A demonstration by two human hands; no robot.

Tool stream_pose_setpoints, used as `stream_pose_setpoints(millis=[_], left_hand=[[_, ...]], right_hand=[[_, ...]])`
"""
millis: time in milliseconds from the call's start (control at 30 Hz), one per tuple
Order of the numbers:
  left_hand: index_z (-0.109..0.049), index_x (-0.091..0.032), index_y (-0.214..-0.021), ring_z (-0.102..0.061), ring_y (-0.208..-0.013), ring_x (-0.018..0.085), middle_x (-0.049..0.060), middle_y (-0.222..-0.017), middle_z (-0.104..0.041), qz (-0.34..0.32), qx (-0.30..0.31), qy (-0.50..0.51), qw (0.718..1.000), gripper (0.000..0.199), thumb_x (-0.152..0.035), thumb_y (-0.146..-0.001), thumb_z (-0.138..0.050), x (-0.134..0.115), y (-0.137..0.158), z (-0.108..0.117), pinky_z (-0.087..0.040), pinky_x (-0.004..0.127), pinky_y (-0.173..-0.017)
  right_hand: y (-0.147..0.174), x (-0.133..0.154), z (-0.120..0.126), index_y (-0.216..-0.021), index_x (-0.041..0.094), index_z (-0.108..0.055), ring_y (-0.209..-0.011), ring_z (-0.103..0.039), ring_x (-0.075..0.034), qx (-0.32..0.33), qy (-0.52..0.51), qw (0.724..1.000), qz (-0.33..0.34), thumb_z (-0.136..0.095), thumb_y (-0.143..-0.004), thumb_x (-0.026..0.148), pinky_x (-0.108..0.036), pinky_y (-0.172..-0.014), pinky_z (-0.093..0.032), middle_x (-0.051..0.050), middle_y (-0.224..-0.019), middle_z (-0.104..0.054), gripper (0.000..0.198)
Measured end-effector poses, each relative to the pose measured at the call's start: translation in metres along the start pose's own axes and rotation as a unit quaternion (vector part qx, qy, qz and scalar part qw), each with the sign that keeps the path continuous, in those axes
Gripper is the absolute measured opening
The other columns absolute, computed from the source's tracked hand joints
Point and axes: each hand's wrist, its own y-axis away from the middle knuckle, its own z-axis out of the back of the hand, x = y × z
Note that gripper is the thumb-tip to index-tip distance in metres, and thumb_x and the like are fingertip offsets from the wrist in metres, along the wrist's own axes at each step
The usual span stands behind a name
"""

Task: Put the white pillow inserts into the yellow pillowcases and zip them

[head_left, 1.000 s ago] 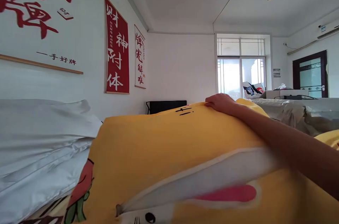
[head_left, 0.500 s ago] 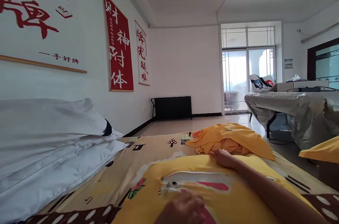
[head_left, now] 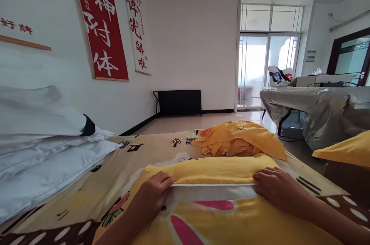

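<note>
In front of me on the bed is a pillow in a yellow pillowcase [head_left: 231, 222] with a white rabbit face and pink ears. A fold of the yellow cloth, edged in white, runs across its upper part. My left hand [head_left: 158, 189] grips the left end of this fold, its fingers bent over the edge. At the right end, my right hand [head_left: 271, 183] has its fingers curled on the same fold. Both thumbs are mostly hidden. Just beyond the pillow lies a crumpled orange-yellow cloth [head_left: 239, 135], touched by neither hand.
White pillows [head_left: 58, 168] are stacked on the left of the patterned bed sheet [head_left: 153, 150]. A plastic-covered table [head_left: 306, 102] holding boxes stands at the right rear. Another yellow cloth [head_left: 347, 150] lies at the right edge. A black folded panel [head_left: 179, 102] leans by the wall.
My left hand has moved up and left to the fold's left end. My right hand has shifted right and down along it. The fold now overlaps the rabbit print. The view has tilted down.
</note>
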Motion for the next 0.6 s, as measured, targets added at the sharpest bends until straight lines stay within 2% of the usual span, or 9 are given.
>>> stream_pose_setpoints(millis=[133, 233, 333, 400, 533, 600], left_hand=[[-0.065, -0.02, -0.084, -0.064, -0.073, 0.014, 0.002, -0.08, -0.068, 0.021, -0.167, 0.04, 0.985, 0.024, -0.023, -0.088, -0.041, -0.009, -0.004, -0.005, -0.05, 0.021, -0.063], [-0.061, -0.02, -0.081, -0.061, -0.067, 0.012, 0.0, -0.073, -0.064, 0.005, -0.269, 0.022, 0.963, 0.02, -0.024, -0.09, -0.043, -0.027, -0.002, 0.001, -0.048, 0.019, -0.059], [-0.059, -0.019, -0.085, -0.061, -0.07, 0.013, 0.002, -0.075, -0.063, -0.057, -0.341, -0.036, 0.938, 0.019, -0.019, -0.09, -0.04, -0.038, 0.008, 0.008, -0.048, 0.019, -0.063], [-0.059, -0.019, -0.088, -0.061, -0.074, 0.013, 0.004, -0.078, -0.064, -0.085, -0.326, -0.059, 0.94, 0.02, -0.017, -0.091, -0.039, -0.038, 0.02, 0.011, -0.047, 0.021, -0.066], [-0.06, -0.021, -0.082, -0.056, -0.07, 0.015, 0.003, -0.074, -0.061, -0.085, -0.173, -0.055, 0.98, 0.025, -0.017, -0.09, -0.037, -0.036, 0.037, 0.014, -0.045, 0.024, -0.064], [-0.06, -0.021, -0.076, -0.056, -0.076, 0.018, 0.005, -0.081, -0.062, -0.071, -0.128, -0.063, 0.987, 0.025, -0.017, -0.087, -0.038, -0.04, 0.032, 0.015, -0.046, 0.028, -0.066]], right_hand=[[-0.015, 0.04, 0.001, -0.099, 0.022, -0.063, -0.097, -0.059, -0.025, 0.038, -0.001, 0.998, -0.042, -0.06, -0.08, 0.044, -0.036, -0.084, -0.042, -0.008, -0.105, -0.066, 0.029], [-0.027, 0.055, -0.006, -0.092, 0.02, -0.063, -0.09, -0.061, -0.023, 0.037, 0.07, 0.996, -0.051, -0.051, -0.085, 0.027, -0.033, -0.078, -0.041, -0.008, -0.095, -0.067, 0.015], [-0.034, 0.045, -0.005, -0.095, 0.018, -0.063, -0.086, -0.062, -0.021, 0.033, 0.128, 0.987, -0.086, -0.041, -0.083, 0.006, -0.029, -0.07, -0.041, -0.009, -0.094, -0.067, 0.028], [-0.031, 0.027, 0.003, -0.094, 0.019, -0.064, -0.088, -0.063, -0.022, 0.03, 0.124, 0.983, -0.134, -0.043, -0.078, 0.004, -0.028, -0.067, -0.041, -0.009, -0.096, -0.068, 0.031], [-0.006, -0.006, 0.019, -0.081, 0.023, -0.067, -0.082, -0.064, -0.023, -0.007, -0.014, 0.968, -0.251, -0.046, -0.07, 0.012, -0.029, -0.066, -0.042, -0.004, -0.089, -0.071, 0.026], [0.004, -0.011, 0.02, -0.079, 0.023, -0.066, -0.078, -0.064, -0.022, -0.062, -0.095, 0.957, -0.266, -0.045, -0.067, 0.017, -0.028, -0.066, -0.043, -0.003, -0.085, -0.071, 0.025]])
